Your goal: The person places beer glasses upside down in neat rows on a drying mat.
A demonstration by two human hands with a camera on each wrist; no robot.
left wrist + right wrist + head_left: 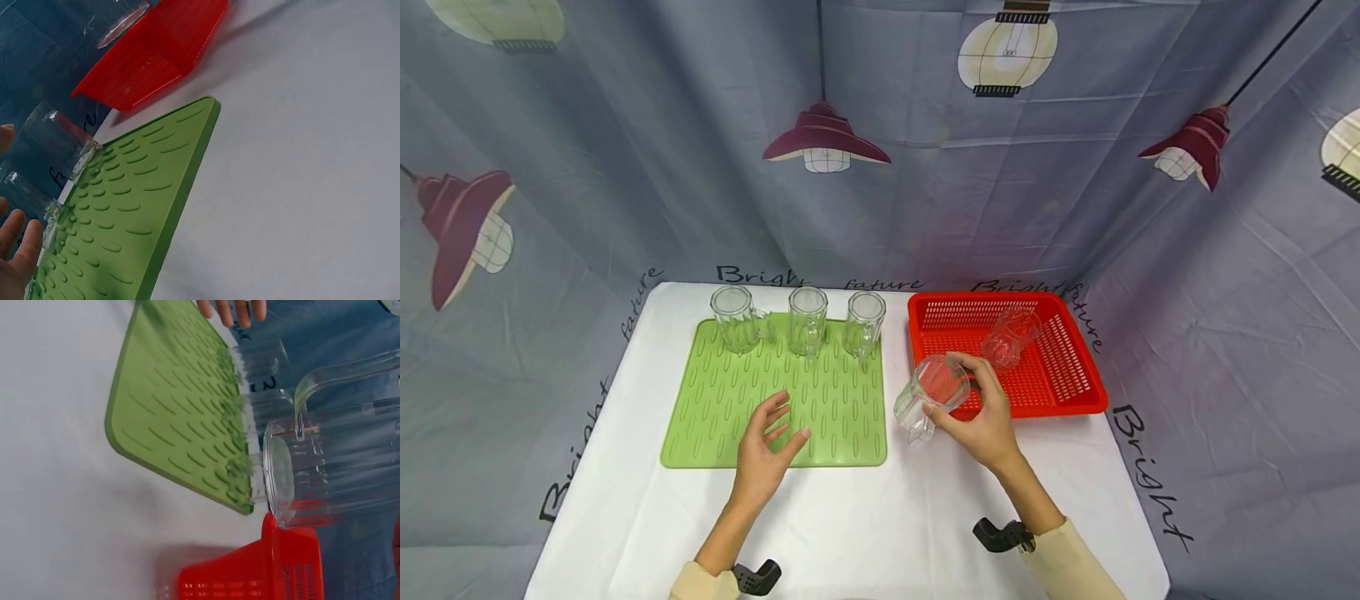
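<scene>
A clear glass mug [921, 407] is held tilted in my right hand [988, 423], thumb on one side and fingers on the other, between the green mat and the red basket. In the right wrist view this mug [350, 465] lies sideways with its handle showing. My left hand [763, 454] hovers over the front of the green mat [842, 417], fingers spread and nothing held. Along the mat's back edge stand three glass mugs: a left one [737, 327], a middle one [807, 323] and a right one [863, 327]. Another glass mug [1011, 333] lies in the red basket [1086, 404].
A white cloth [865, 525] covers the table. Grey printed curtain [880, 217] hangs behind the table and at both sides. The basket's raised rim stands close beside my right hand. Black wrist cameras sit on both forearms.
</scene>
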